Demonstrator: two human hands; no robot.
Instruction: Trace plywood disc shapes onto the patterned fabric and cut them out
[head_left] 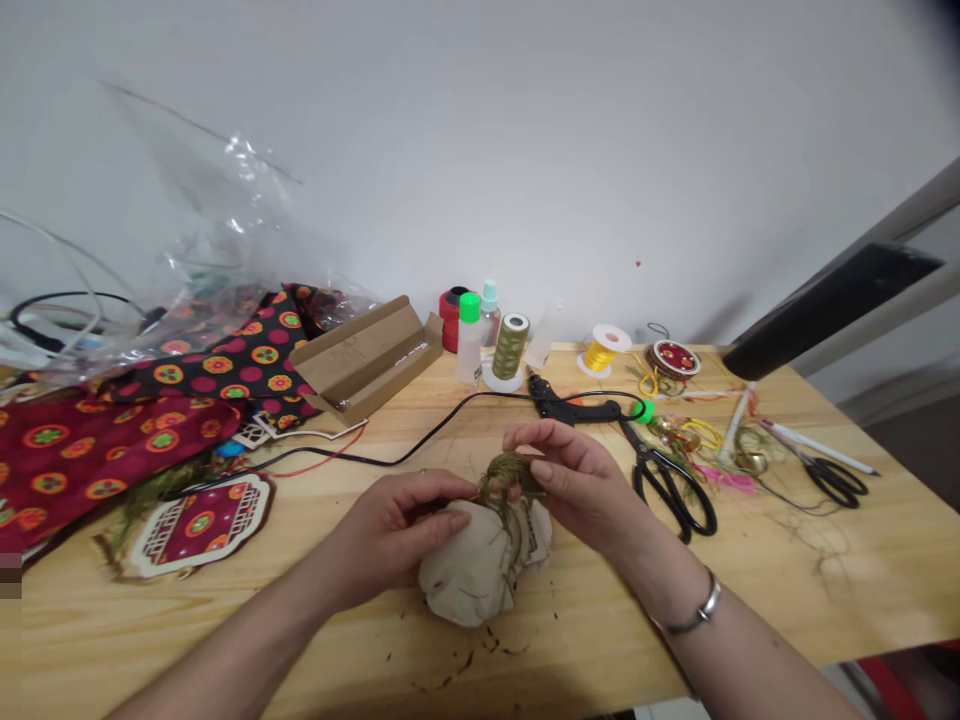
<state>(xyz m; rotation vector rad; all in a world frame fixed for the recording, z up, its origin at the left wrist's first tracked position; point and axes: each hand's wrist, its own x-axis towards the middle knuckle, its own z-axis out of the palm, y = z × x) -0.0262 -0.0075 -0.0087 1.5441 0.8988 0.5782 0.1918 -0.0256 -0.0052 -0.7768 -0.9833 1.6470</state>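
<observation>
A bundle of olive-green thread point(504, 480) is looped at the middle of the table, above a beige crumpled cloth piece point(469, 570). My right hand point(576, 480) pinches the bundle's upper right side between thumb and fingers. From the left, my left hand point(409, 525) closes its thumb and forefinger at the top edge of the cloth, close to the thread. Its other fingers curl underneath, partly hidden. Dark scraps point(469, 662) lie below the cloth. Just right of my right hand rest black-handled scissors point(679, 490).
A glue gun point(566, 403) trails a black cable leftward. Behind it stand a cone of green thread point(511, 348), a green-capped bottle point(469, 340) and a yellow thread spool point(602, 352). An open cardboard box point(367, 365), patterned fabric point(112, 440) and an ornamental panel point(201, 527) occupy the left.
</observation>
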